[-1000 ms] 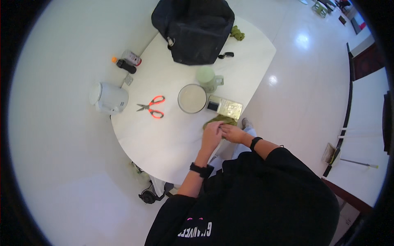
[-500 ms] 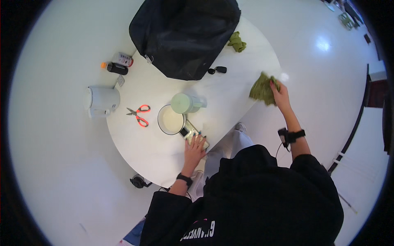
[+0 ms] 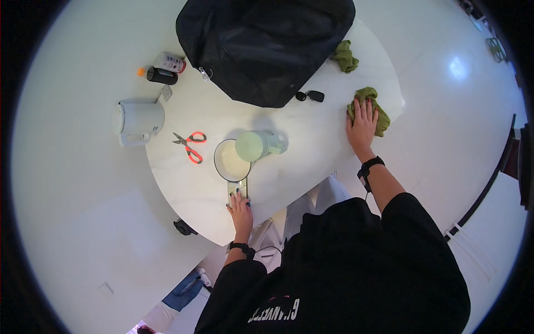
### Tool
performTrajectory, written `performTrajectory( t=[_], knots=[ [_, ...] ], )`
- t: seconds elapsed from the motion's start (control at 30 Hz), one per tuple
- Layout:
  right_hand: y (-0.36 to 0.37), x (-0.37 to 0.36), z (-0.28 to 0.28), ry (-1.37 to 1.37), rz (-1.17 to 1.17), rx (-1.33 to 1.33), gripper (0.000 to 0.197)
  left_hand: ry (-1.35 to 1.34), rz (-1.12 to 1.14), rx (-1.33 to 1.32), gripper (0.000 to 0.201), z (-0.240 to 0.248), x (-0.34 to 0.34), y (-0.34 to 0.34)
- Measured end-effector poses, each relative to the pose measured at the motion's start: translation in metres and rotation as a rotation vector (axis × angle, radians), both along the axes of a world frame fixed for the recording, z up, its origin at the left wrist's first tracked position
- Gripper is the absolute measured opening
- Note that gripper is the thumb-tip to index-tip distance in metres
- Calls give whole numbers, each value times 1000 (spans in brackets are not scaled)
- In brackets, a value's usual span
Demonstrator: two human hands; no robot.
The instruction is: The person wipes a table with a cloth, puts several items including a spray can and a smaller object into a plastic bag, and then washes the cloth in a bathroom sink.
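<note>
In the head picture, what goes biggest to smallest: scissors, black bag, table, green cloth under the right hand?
Table
Black bag, cut off above
Green cloth, partly under the right hand
Scissors

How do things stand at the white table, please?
Left hand on flat, shiny rectangular object. Right hand spread on crumpled green cloth. Nearby: black oblong key fob, second crumpled green cloth.

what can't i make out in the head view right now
Head view, all four:
Top of the black bag: cut off by the upper edge.
Near part of the shiny flat object: under the left hand.
Part of the green cloth: under the right hand.
Bowl's right rim: behind the green cup.
</note>
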State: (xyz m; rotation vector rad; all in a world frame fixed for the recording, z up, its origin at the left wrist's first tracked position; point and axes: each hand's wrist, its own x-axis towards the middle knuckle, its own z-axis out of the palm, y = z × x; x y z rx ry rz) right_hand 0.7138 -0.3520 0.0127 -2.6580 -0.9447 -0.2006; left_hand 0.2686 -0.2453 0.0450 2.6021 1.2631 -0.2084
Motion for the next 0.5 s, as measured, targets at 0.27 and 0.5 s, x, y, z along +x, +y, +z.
performTrajectory(
  t=[0.27,0.5],
  knots=[
    [2,4,1,23,-12,-14,49,9,-44,-37,20,-3,-5,47],
    [2,3,3,13,-1,31,54,4,-60,-105,30,-1,-3,103]
  ],
)
